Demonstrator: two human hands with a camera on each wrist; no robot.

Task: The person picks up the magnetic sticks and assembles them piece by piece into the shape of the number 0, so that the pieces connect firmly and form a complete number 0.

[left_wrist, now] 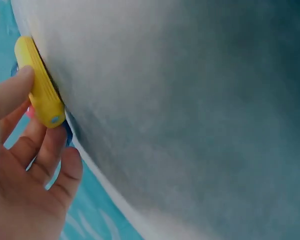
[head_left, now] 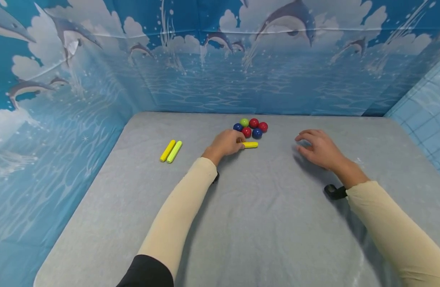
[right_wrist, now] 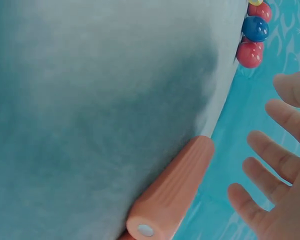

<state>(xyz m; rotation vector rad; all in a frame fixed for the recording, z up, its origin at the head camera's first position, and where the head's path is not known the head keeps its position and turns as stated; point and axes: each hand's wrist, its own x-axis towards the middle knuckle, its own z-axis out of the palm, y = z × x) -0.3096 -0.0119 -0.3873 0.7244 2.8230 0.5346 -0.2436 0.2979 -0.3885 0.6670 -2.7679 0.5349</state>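
My left hand (head_left: 226, 142) pinches a yellow ribbed stick (head_left: 251, 144) by its left end, just in front of a cluster of balls. In the left wrist view, the thumb lies on the stick's side and the fingers are behind it; a small blue spot marks its end. The balls are red (head_left: 253, 122), blue (head_left: 257, 133) and light green (head_left: 244, 122). To the right, my right hand (head_left: 319, 150) is held over the table with fingers spread and nothing in them. An orange ribbed stick (right_wrist: 172, 190) with a white end lies near it in the right wrist view.
Two more sticks, one yellow (head_left: 167, 150) and one yellow-green (head_left: 175, 152), lie side by side on the left. Grey cloth (head_left: 263, 223) covers the table. A dolphin-print curtain (head_left: 220, 83) hangs along the back and left edges.
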